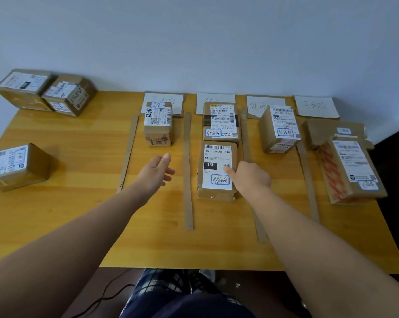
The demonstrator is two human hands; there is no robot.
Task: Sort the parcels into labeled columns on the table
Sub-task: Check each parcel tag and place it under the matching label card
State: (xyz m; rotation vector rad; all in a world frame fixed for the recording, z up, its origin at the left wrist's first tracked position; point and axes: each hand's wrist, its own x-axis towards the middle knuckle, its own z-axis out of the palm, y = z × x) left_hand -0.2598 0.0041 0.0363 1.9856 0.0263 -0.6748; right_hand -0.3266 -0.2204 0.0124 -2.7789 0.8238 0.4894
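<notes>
The 15H parcel [217,171] lies in the second column on the desk [79,214]. The right hand [249,177] touches its right edge, but I cannot tell whether it grips. The left hand [156,173] hovers with fingers relaxed, holding nothing.

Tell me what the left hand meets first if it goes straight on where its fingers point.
Probably the flat cardboard divider strip right of the left hand; if the hand clears it, the 15H parcel's left side comes next. Its height above the table is unclear.

left parcel [17,166] edge-cropped, right sign [315,106] unreadable
</notes>
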